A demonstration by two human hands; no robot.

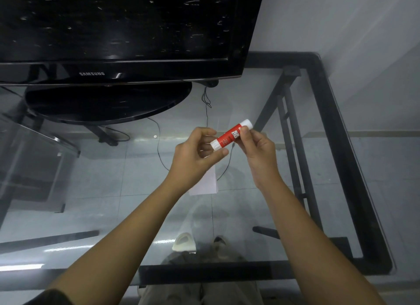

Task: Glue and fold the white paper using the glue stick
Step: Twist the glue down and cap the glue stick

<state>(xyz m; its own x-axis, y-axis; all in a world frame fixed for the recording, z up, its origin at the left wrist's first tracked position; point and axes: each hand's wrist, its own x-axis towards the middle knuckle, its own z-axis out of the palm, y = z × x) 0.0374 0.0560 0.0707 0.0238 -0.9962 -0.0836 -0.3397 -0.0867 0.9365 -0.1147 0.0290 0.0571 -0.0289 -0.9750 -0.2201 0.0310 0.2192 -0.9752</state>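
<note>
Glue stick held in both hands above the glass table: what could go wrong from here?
1. The glue stick is pinched only by fingertips of the left hand and right hand; if the cap is pulled off, it could slip and drop onto the glass table.
2. The white paper lies loose on smooth glass, partly hidden under the left wrist, so it may slide when glue is rubbed on.

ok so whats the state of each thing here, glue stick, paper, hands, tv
glue stick: capped, held tilted above the table between both hands
white paper: lying flat on the glass table, partly hidden by the left wrist
left hand: fingers pinching the lower white end of the glue stick
right hand: gripping the stick's upper part
tv: screen dark, standing on the table
</note>
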